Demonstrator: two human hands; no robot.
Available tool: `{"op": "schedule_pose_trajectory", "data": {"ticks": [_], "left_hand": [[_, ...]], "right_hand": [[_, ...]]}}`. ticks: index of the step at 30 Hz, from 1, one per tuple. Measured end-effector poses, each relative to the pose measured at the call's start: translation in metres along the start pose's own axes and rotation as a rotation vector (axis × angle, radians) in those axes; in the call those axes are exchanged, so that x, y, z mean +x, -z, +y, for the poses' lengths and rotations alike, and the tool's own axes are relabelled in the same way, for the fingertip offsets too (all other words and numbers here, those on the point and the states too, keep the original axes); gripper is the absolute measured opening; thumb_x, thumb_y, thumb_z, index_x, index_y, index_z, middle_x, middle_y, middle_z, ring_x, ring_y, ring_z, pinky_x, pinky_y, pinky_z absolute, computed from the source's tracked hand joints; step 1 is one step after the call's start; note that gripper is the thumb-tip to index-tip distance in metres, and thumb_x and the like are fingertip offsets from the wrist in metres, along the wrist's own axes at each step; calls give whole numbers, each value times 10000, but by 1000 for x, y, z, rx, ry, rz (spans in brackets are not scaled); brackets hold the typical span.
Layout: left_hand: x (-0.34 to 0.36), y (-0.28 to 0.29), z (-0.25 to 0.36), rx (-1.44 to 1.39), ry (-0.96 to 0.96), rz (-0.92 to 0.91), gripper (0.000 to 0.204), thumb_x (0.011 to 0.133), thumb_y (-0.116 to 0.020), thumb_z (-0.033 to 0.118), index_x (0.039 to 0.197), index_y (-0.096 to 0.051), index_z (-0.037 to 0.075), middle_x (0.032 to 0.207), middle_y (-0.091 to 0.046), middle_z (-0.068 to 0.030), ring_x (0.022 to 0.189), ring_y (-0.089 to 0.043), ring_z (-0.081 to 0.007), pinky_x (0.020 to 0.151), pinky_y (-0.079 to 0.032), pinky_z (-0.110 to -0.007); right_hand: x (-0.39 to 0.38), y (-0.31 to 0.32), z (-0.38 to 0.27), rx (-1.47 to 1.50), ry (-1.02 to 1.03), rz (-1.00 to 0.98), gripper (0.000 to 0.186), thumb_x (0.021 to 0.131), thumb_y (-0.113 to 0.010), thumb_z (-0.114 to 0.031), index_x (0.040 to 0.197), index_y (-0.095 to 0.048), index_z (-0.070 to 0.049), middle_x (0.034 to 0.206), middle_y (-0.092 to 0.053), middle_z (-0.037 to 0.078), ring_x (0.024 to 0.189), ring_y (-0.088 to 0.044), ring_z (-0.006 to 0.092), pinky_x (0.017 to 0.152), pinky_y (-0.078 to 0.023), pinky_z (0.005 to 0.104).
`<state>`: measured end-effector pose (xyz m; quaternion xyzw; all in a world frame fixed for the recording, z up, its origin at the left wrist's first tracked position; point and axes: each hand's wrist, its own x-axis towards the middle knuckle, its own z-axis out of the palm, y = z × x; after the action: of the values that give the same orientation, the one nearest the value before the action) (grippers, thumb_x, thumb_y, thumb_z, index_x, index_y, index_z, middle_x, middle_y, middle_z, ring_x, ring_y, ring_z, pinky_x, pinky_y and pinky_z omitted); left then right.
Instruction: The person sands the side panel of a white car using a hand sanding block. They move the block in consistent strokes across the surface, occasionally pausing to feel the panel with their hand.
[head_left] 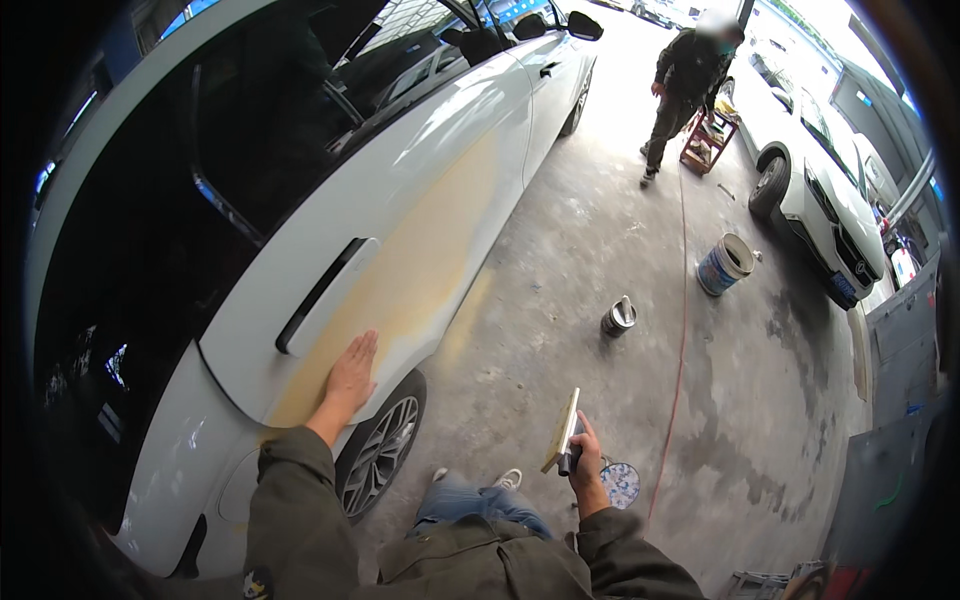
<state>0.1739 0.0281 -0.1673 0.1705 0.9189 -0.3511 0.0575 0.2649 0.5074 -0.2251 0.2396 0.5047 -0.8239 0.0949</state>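
R hand (589, 462) is held off to the side, its fingers curled round the dark handle of a block (562, 432), which is tilted, pale face toward the car (170, 460) but well apart from it. L hand (350, 378) lies on the patch (420, 245), fingers straight, close together, gripping nothing. Step in hand: prob. a feel-check of the surface, w/ block idle. Next move prob. calls for a light, flat palm along the patch; any block stroke would need its face laid flush w/ the curved panel.

The patch is on the car's side, below the handle (330, 295), running from just above the wheel (383, 455) fwd to near the door gap. It looks matt, yellow-tan, long & tapered; edges fade softly into glossy white. Smoothness: can't tell by eye.

Farther off, on the floor: tin (619, 318), then bucket (725, 265); beyond, a co-worker (685, 85) beside a red cart (707, 140).
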Motion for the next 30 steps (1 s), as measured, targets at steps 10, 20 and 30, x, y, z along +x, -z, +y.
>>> {"op": "schedule_pose_trajectory", "data": {"ticks": [10,20,30], "left_hand": [[-102,24,10,-1104,103,91,561,907,-673,376,1367,-590,67,1509,-489,-189,1421,-436,-313,1181,-353,-412],[-206,28,10,-1612,-110,277,614,855,-757,239,1408,-542,79,1375,-610,-213,1265,-579,-389,1072,-468,-439],[-226,79,-21,-1620,-262,409,603,848,-780,265,1372,-584,38,1141,-689,-270,1008,-702,-380,873,-550,-409]], "right_hand": [[-41,-126,48,403,-151,-239,706,838,-475,-220,1517,-403,-42,1235,-621,136,1046,-639,224,873,-554,381],[-154,-271,113,625,-226,-225,387,896,-466,-294,1081,-664,-18,1013,-716,109,909,-710,244,805,-591,356],[-155,-304,94,487,-115,-71,229,864,-554,-298,878,-597,-73,765,-642,57,629,-628,210,531,-554,316]]}}
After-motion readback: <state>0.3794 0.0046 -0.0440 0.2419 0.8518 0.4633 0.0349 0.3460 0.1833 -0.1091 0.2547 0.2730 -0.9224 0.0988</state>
